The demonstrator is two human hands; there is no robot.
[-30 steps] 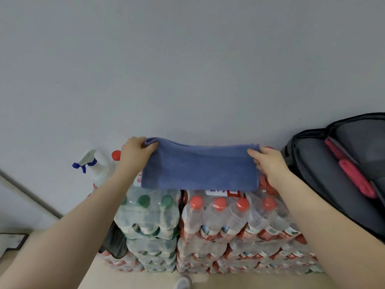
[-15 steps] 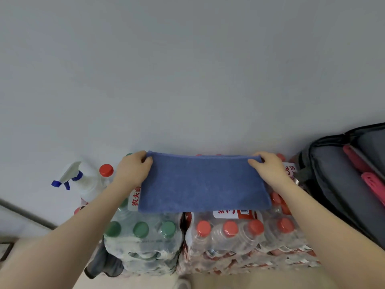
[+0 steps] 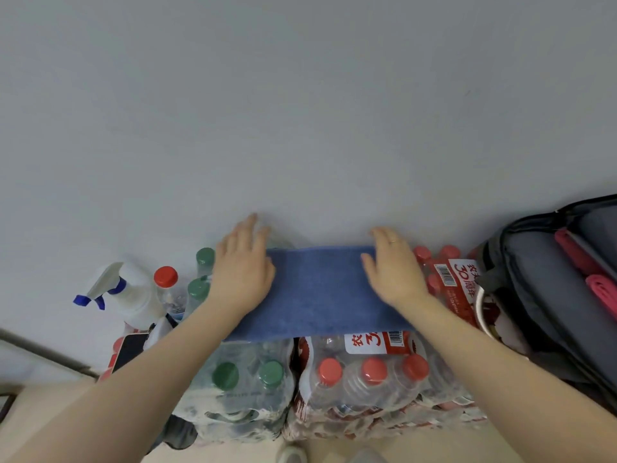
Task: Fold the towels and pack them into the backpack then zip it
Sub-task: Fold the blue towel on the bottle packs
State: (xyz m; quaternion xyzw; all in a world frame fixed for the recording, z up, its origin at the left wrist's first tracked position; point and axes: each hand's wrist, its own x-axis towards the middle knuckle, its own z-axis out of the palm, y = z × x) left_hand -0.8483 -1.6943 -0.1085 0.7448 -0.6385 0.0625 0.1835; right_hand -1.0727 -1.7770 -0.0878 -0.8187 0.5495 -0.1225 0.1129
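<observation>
The folded blue terry-cloth towel (image 3: pixel 320 292) lies flat across the tops of the shrink-wrapped packs of plastic water bottles (image 3: pixel 334 379), along their far edge against the pale grey wall (image 3: pixel 300 111). The packs serve as the work surface here, giving a roughly level bed of caps on which to flatten the cloth.

Both hands lie palm-down on the towel's ends, probably to smooth the fold and set its crease before the next fold or the lift. The left hand (image 3: pixel 242 272) covers the towel's left end, fingers straight and slightly spread, tips reaching past the cloth toward the wall. The right hand (image 3: pixel 392 272) presses the right end likewise, fingers extended and a thin ring on one of them. Neither hand pinches anything. Both forearms reach forward from the near edge and converge slightly.

The open dark grey fabric backpack (image 3: pixel 547 295) leans at the right edge of the packs, its main compartment gaping with rolled pink cloth (image 3: pixel 601 292) already inside, so it is placed within easy reach for packing. A white spray bottle with a blue trigger (image 3: pixel 123 292) stands at the left edge.
</observation>
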